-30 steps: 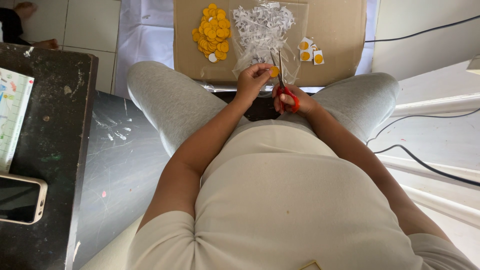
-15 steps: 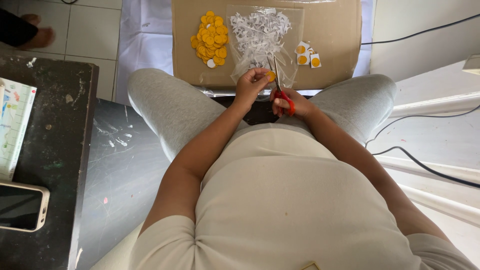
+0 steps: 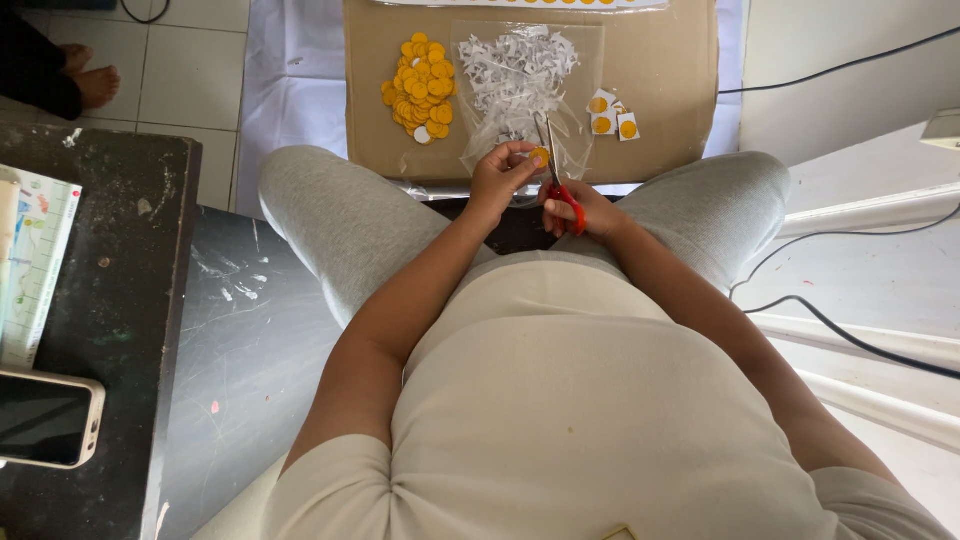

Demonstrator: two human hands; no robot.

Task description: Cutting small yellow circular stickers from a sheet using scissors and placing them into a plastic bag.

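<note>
A sheet of brown cardboard lies on the floor past the person's knees, over a pale sheet. On it sit a clear plastic bag heaped with white paper scraps, a pile of cut yellow discs to its left, and a few uncut white squares with yellow dots to its right. A dark counter at the left carries a phone and a printed sheet.

Above the lap, at the near edge of the cardboard, the right hand grips red-handled scissors, its fingers through the loops and the blades pointing away and up. The left hand pinches a small yellow disc between thumb and fingertips, right against the blades.

The likeliest slip, as I judge it, is the blades nicking a fingertip, since the piece is so small that the holding fingers sit almost on the cutting line. A cut wandering into the yellow would spoil the round edge. The piece could also drop into the lap or between the knees if the pinch loosens while it is turned.

The disc is round, flat and orange-yellow, like those in the pile; whether a white rim is left on it is too small to tell.
</note>
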